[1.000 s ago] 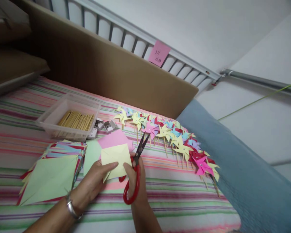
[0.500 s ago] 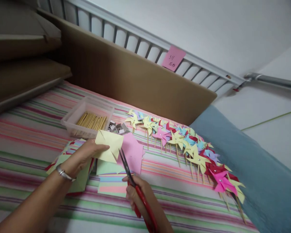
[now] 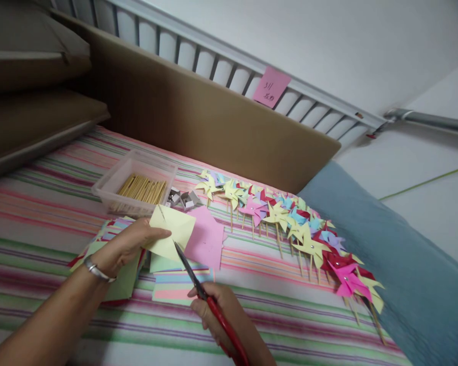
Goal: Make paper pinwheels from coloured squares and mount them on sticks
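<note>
A square of pale yellow paper [image 3: 177,223] is pinched in my left hand [image 3: 137,236], with a slit near its top left corner. My right hand [image 3: 219,307] grips scissors [image 3: 217,312] with red handles. Their blades point up and left, and the tips lie over the lower part of the yellow paper. Whether the blades are fully closed is hard to see. Pink paper [image 3: 206,239] lies just behind and to the right of the held square. Beneath my left wrist rests a stack of coloured paper [image 3: 122,284].
Thin wooden sticks fill part of a clear plastic box [image 3: 103,190]. Small grey boxes [image 3: 189,200] stand beside it. Several paper pinwheels [image 3: 277,216] on sticks form a long row at right. A cardboard sheet [image 3: 213,127] leans behind; a striped cloth [image 3: 137,330] covers the surface.
The scissors' tips have moved left, from the yellow paper's right side to its lower middle, and the blades look closer together. The paper has turned slightly in my left hand.
</note>
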Demonstrator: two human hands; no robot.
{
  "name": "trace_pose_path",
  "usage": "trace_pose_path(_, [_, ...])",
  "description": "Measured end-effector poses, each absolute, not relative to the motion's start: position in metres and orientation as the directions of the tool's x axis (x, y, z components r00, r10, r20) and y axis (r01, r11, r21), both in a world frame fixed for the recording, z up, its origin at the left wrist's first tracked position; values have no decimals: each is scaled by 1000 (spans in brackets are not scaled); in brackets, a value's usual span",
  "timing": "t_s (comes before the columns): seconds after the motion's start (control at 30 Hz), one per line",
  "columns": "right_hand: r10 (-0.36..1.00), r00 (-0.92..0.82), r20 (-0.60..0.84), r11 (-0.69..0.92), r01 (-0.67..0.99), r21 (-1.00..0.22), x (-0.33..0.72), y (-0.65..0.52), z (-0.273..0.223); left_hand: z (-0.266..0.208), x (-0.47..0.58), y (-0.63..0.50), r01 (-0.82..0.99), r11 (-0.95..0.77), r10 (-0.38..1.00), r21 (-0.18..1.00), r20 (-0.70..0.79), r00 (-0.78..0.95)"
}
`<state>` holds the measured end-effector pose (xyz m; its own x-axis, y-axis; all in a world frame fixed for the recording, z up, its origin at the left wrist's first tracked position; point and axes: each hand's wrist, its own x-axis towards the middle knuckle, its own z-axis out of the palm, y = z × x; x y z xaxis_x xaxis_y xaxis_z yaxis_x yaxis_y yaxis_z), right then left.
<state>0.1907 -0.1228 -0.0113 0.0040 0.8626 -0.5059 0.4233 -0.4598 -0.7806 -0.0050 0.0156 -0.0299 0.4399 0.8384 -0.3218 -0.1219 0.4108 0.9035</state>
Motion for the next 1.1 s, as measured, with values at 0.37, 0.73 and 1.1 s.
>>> trace_pose_path(0.37, [865, 7, -501, -459, 412, -787, 184, -119, -11, -31, -4, 14, -143, 456, 821, 879, -353, 450])
trace_pose_path(0.73, [873, 9, -487, -448, 409, -795, 182, -119, -8, -33, -4, 15, -109, 443, 814, 890, -348, 465])
trace_pose_path(1.1, [873, 23, -487, -452, 412, -791, 180, -120, -13, -29, -2, 12, -132, 451, 816, 882, -349, 461])
